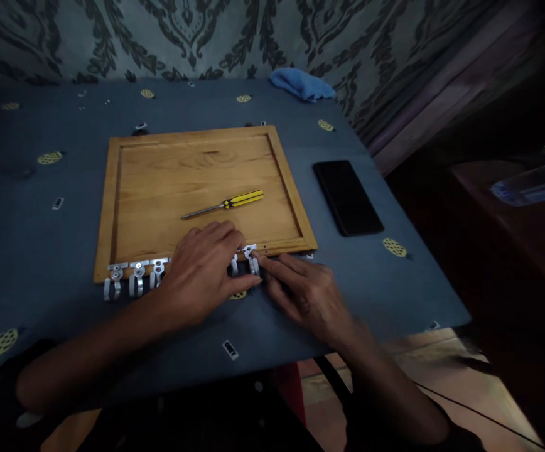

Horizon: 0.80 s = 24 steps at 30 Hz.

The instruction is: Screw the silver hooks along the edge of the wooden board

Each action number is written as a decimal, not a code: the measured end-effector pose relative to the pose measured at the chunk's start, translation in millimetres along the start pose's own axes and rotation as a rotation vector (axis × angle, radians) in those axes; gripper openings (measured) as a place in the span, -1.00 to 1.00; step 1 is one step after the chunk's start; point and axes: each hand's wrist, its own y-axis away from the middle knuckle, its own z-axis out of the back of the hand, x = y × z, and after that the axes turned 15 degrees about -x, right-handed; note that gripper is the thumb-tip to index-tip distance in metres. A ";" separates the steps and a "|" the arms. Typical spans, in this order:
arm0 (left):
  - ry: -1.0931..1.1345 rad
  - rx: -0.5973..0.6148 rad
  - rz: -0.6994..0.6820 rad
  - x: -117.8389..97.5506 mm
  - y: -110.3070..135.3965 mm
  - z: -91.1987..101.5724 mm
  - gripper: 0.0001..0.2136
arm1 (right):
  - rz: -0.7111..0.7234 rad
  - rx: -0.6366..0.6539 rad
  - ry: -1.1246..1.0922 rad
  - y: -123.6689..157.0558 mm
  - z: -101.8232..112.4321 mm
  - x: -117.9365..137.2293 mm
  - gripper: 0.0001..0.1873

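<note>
A row of silvery metal hooks (pixel 139 271) lies along the near edge of a framed wooden board (pixel 197 166). My left hand (pixel 201 267) is bent over the middle of the row, its fingers on the metal strip and its thumb beside the rightmost hook (pixel 250 254). My right hand (pixel 307 292) comes in from the right, with its index fingertip against that end hook and the other fingers curled under. Whatever lies between the right fingers is hidden. On the board, beyond my left hand, rests a screwdriver (pixel 244 199) with a yellow and black handle.
A black phone (pixel 348 198) lies right of the board. A blue cloth (pixel 302 84) sits at the table's back edge, against the patterned wall. The blue tablecloth (pixel 32 251) carries pineapple prints. Off to the right, a plastic bottle (pixel 531 183) lies on another surface.
</note>
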 end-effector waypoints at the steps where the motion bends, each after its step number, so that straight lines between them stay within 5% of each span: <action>1: 0.000 -0.001 0.000 0.2 0.0 -0.1 -0.67 | -0.002 0.000 -0.008 -0.3 0.2 0.2 -0.62; 10: -0.001 -0.012 -0.020 1.6 0.3 -1.5 -0.69 | -0.141 0.067 -0.103 -6.6 5.1 4.6 -0.57; 24: -0.035 0.015 -0.055 0.5 0.3 1.7 -0.70 | -0.351 -0.057 -0.219 -11.3 -4.3 11.8 -0.76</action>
